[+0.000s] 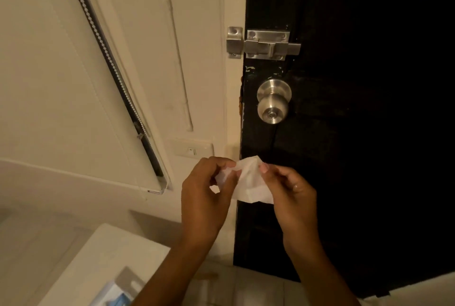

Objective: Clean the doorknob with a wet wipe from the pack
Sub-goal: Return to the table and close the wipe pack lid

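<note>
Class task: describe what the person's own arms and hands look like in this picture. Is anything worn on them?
Both forearms are bare as far as the frame shows: no sleeves, gloves, watch or bracelet. The left hand wears nothing visible. The right hand shows a small pale glint on one finger, possibly a ring, too small to tell. Fingernails look short and unpainted.

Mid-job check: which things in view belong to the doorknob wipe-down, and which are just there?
Part of the job:
wet wipe, pinched by left hand and right hand
doorknob
wipe pack, on the white surface at lower left

Just there:
slide bolt
wall switch
window blind
</note>
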